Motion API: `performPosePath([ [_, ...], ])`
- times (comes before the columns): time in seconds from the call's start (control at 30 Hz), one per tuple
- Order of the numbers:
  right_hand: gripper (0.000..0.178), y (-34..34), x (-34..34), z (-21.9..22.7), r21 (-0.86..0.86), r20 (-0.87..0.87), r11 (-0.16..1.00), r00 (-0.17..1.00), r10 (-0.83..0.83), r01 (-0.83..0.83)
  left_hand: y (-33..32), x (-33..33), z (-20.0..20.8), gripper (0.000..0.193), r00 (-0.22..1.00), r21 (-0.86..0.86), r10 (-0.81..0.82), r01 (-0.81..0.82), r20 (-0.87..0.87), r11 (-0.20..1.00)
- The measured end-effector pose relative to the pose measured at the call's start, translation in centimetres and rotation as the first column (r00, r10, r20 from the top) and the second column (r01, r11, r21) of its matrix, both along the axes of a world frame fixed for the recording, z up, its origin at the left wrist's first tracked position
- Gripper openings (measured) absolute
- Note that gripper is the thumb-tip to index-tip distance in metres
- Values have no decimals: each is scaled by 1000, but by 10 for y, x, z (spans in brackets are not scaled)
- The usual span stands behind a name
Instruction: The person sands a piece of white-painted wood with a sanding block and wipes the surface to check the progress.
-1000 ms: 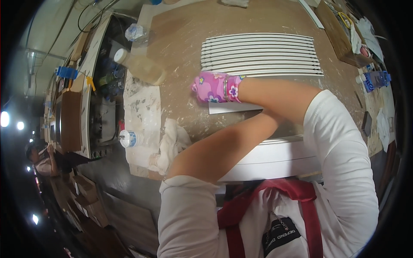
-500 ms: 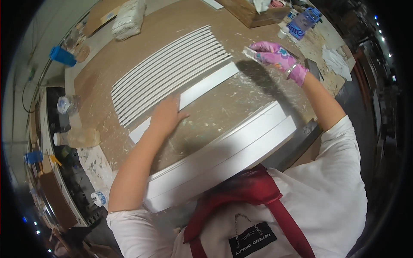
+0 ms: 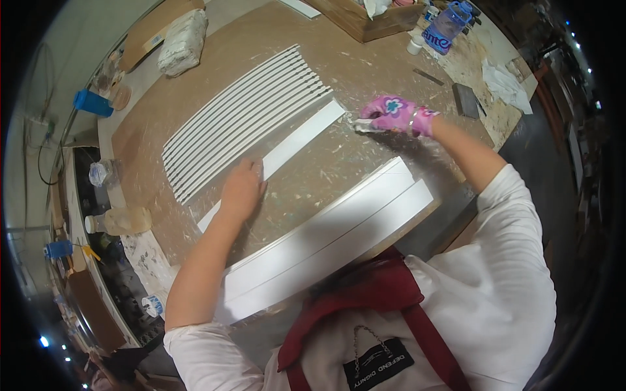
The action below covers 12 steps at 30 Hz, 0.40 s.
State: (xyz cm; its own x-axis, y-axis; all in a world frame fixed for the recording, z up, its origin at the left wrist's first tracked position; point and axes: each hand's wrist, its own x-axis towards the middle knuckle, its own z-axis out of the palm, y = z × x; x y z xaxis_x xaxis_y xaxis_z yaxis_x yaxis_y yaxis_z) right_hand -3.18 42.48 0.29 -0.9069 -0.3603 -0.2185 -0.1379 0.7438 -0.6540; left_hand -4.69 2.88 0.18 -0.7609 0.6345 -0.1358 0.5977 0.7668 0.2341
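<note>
A single white strip (image 3: 303, 135) lies flat and slanted on the brown work board. My bare left hand (image 3: 242, 189) grips it across its left half, fingers on top and thumb at the near edge. My right hand (image 3: 393, 116), in a pink flowered glove, is closed on a small whitish pad (image 3: 365, 125) just right of the strip's right end; its exact kind is hard to make out. Beyond the strip, several narrow white slats (image 3: 244, 117) lie side by side in a row. Nearer my body rests a stack of wider white boards (image 3: 326, 241).
Right of my glove lie a dark block (image 3: 465, 101) and a thin dark bar (image 3: 428, 77). A blue bottle (image 3: 445, 29) and a cardboard box (image 3: 365, 23) stand at the back right. A wrapped white bundle (image 3: 182, 42) is at the back left; a jar of cloudy liquid (image 3: 120, 221) lies at the left edge.
My right hand has come down and nearer with the whitish pad, close to the strip's right end. My left hand stays on the strip.
</note>
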Motion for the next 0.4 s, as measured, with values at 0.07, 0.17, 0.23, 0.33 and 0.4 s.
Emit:
performPosePath([
  [0.07,26,-7,-11,19,16,-30,998,997,-68,68,-7,0,-15,38,998,-21,-10,9,-63,1000],
  [0.17,31,-58,-44,49,-86,-249,993,967,55,-78,-3,6,-28,37,1000,-95,22,-22,0,995],
  [0.23,34,-126,-57,73,-71,-130,987,983,132,-142,4,8,-32,28,1000,4,11,-10,-10,1000],
  [0.33,30,-212,-74,54,47,-521,844,708,477,-534,26,6,-42,24,982,-208,-121,89,-147,974],
  [0.4,13,-295,-82,40,-46,-507,723,640,578,-689,8,9,-72,32,949,-114,-47,12,-312,993],
])
